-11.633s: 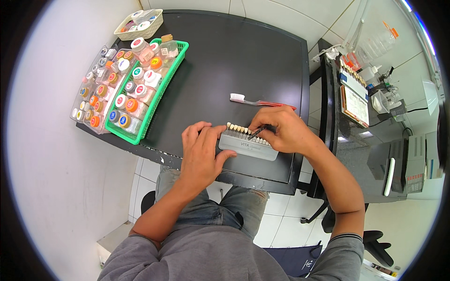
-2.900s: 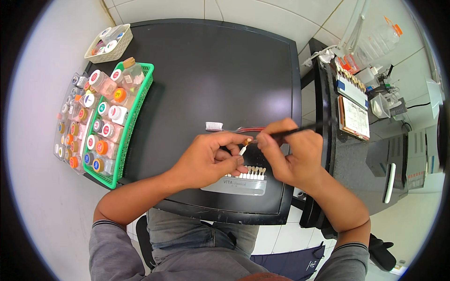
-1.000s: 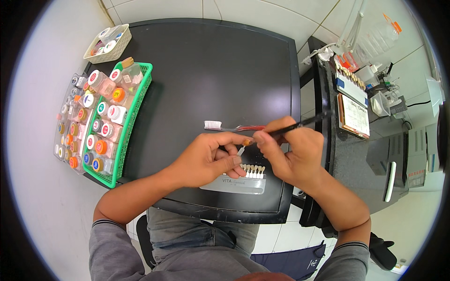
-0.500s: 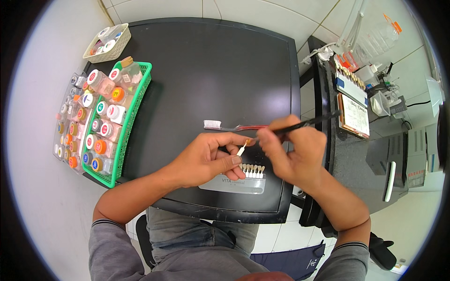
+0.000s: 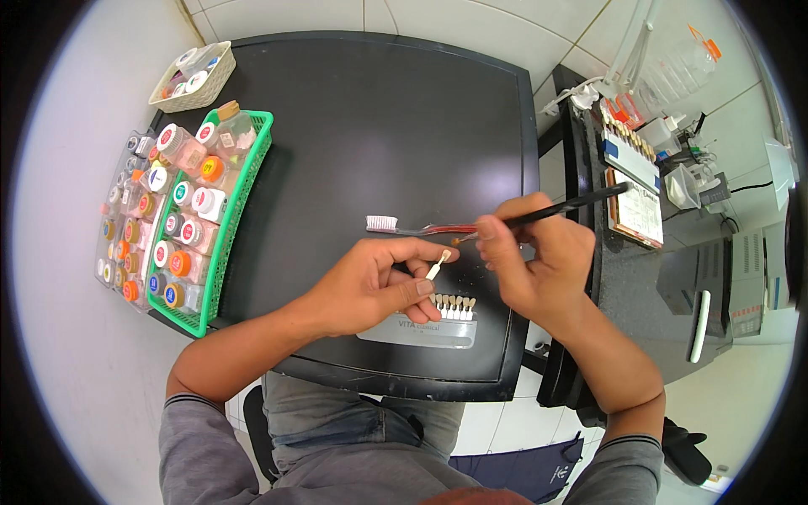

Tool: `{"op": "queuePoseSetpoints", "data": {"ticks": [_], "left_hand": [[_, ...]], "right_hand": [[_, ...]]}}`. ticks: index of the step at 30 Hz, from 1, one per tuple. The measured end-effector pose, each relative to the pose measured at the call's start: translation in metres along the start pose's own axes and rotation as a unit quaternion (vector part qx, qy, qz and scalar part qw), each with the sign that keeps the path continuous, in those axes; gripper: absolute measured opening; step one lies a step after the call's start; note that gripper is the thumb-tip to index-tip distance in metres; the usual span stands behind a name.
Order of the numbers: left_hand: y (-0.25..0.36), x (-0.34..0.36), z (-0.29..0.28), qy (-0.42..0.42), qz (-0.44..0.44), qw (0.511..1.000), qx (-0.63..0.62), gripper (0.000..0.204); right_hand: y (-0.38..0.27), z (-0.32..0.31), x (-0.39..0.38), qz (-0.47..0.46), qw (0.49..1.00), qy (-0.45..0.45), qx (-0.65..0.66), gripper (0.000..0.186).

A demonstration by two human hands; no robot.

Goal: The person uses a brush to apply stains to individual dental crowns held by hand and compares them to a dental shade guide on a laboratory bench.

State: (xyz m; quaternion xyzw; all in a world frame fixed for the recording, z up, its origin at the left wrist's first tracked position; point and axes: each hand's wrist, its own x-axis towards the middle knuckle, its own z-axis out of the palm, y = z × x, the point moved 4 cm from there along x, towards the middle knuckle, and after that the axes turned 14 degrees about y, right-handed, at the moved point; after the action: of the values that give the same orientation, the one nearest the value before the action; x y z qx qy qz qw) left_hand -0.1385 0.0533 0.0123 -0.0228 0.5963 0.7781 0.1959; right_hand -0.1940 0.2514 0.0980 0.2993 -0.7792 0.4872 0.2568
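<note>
Pinched in my left hand (image 5: 370,286) is a tooth shade tab (image 5: 433,271), a small tooth shape on a white stem, its tip near my index fingertip. My right hand (image 5: 547,257) grips a thin brush (image 5: 572,204) with a black handle. The brush's brownish tip (image 5: 457,241) is just apart from the shade tab. Below my left hand lies the shade guide holder (image 5: 421,331), silvery, with several tabs (image 5: 454,306) standing in it and partly hidden by my fingers. A toothbrush (image 5: 421,229) with white bristles and a red handle lies beyond my hands.
At left, a green basket (image 5: 240,215) holds several small jars; more jars (image 5: 130,227) stand beside it. A cream basket (image 5: 215,80) sits at the far left corner. On the right-hand counter are a notebook (image 5: 633,219), a brush set (image 5: 631,160) and a clear bottle (image 5: 673,80).
My right hand has moved slightly right, drawing the brush tip away from the shade tab and tilting its handle. The left hand and shade tab stay in place.
</note>
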Motion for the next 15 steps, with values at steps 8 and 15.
{"op": "queuePoseSetpoints", "data": {"ticks": [8, 15], "left_hand": [[0.000, 0.000, 0.002, -0.003, 0.003, 1.000, -0.007, 0.044], [0.003, 0.001, 0.000, -0.006, 0.026, 1.000, -0.003, 0.047]], "right_hand": [[-0.006, -0.002, 0.001, -0.057, 0.998, -0.023, -0.011, 0.012], [0.017, -0.004, 0.002, 0.024, 0.998, 0.035, 0.037, 0.007]]}}
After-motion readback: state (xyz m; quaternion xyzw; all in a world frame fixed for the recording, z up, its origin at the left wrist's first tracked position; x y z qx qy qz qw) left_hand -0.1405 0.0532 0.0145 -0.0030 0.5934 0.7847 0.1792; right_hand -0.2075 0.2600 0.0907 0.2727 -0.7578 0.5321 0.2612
